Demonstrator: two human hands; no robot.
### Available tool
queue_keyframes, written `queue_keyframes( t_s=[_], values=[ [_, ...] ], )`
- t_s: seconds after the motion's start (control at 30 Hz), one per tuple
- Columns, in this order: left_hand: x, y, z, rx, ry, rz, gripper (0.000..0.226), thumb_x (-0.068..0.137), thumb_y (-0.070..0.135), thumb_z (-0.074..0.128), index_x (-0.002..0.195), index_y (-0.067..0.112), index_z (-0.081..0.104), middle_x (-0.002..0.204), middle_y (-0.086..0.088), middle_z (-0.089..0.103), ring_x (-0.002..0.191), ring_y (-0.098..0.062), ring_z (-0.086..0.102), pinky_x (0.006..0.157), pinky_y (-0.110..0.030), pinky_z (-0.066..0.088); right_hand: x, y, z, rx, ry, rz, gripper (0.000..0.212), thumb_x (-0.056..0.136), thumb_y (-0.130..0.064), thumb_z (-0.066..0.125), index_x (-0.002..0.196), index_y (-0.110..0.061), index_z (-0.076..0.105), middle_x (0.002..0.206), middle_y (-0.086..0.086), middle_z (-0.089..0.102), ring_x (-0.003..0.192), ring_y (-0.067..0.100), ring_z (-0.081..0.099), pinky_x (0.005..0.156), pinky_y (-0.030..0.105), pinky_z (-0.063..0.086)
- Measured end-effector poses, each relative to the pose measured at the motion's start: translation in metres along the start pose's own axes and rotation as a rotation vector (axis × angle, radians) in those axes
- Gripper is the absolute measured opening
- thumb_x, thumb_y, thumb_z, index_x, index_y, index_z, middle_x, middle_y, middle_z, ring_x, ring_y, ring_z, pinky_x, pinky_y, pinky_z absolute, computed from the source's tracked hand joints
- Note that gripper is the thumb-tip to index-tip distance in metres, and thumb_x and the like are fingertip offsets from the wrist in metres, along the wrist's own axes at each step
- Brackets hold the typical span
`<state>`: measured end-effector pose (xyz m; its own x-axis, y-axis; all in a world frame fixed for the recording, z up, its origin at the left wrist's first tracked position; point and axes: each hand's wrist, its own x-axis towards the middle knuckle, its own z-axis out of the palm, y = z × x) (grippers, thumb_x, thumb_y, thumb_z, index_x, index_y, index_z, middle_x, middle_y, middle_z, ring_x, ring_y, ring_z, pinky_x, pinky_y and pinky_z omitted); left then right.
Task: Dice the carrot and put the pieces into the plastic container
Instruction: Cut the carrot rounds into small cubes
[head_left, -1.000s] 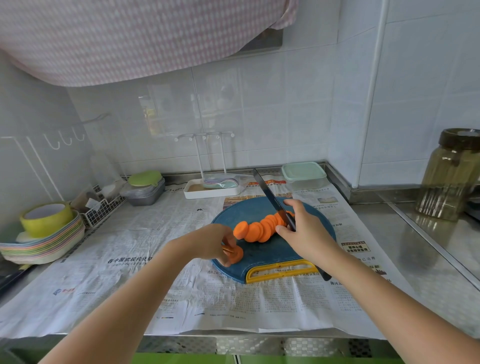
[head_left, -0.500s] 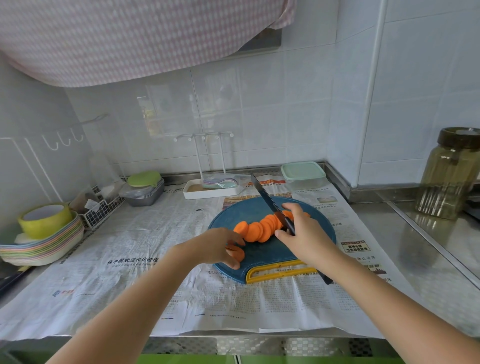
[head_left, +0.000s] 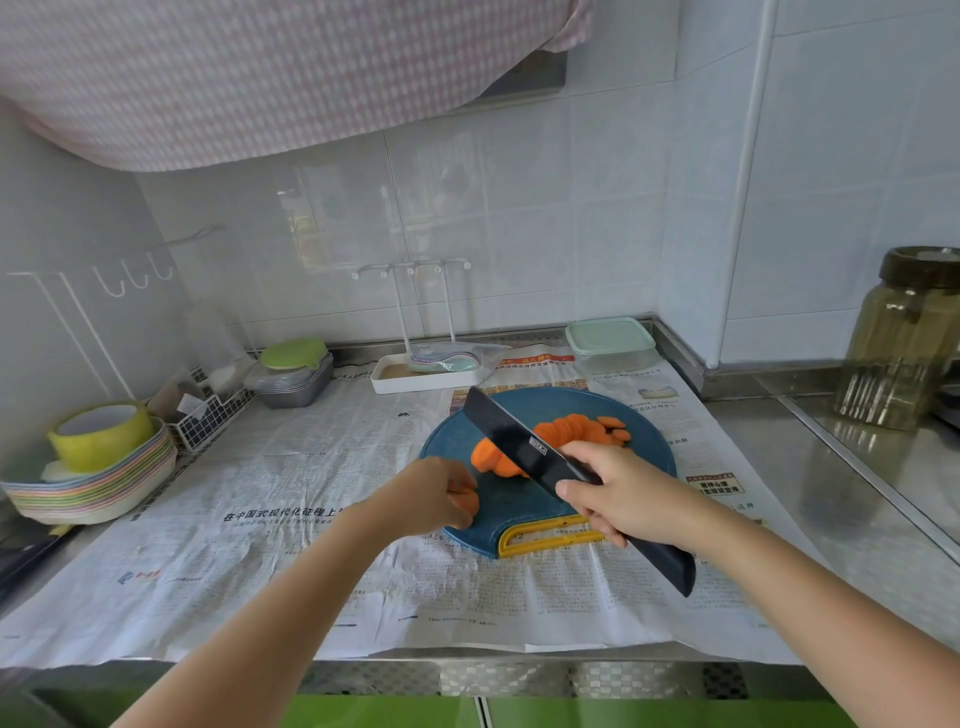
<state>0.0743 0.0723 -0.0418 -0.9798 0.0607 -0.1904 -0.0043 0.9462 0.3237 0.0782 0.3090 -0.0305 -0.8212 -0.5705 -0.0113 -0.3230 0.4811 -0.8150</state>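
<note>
A row of orange carrot slices lies across the round blue cutting board. My right hand grips a black knife, its blade slanting over the left end of the row. My left hand curls round a carrot piece at the board's left edge, mostly hidden by the fingers. The plastic container, with a pale green lid on it, stands behind the board by the wall.
Newspaper covers the counter. A white tray with a rack stands behind the board. At left are a green-lidded box, a wire basket and stacked plates with a yellow bowl. A glass jar stands at right.
My right hand has drawn the knife left and toward me, so the blade now lies over the row's left end. My left hand stays curled on its carrot piece.
</note>
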Motion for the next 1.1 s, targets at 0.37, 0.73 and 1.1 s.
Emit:
queue_keyframes(
  t_s=[0.37, 0.73, 1.1],
  values=[
    [-0.004, -0.014, 0.009, -0.128, 0.107, -0.051, 0.07, 0.074, 0.031, 0.078, 0.132, 0.022, 0.041, 0.124, 0.001, 0.054, 0.098, -0.014, 0.051, 0.076, -0.021, 0.043, 0.023, 0.004, 0.017, -0.117, -0.073, 0.082, 0.037, 0.1, -0.02, 0.046, 0.137, -0.021, 0.042, 0.071, 0.002, 0.057, 0.039, 0.01, 0.046, 0.045, 0.024, 0.044],
    [0.006, -0.019, 0.007, -0.229, 0.099, 0.046, 0.065, 0.077, 0.021, 0.077, 0.13, 0.026, 0.041, 0.124, 0.007, 0.051, 0.101, -0.012, 0.055, 0.086, -0.024, 0.052, 0.043, 0.008, 0.009, -0.248, 0.027, 0.141, 0.021, 0.099, -0.019, 0.047, 0.117, -0.021, 0.057, 0.068, 0.0, 0.055, 0.052, 0.013, 0.05, 0.046, 0.026, 0.042],
    [-0.005, -0.037, 0.047, -0.314, 0.547, 0.399, 0.023, 0.08, 0.013, 0.074, 0.102, 0.019, 0.069, 0.104, 0.014, 0.056, 0.092, 0.0, 0.061, 0.078, -0.011, 0.051, 0.041, -0.005, 0.028, -0.366, -0.039, 0.089, 0.028, 0.102, -0.024, 0.039, 0.129, -0.023, 0.048, 0.081, 0.002, 0.059, 0.046, 0.01, 0.05, 0.04, 0.022, 0.048]
  ],
)
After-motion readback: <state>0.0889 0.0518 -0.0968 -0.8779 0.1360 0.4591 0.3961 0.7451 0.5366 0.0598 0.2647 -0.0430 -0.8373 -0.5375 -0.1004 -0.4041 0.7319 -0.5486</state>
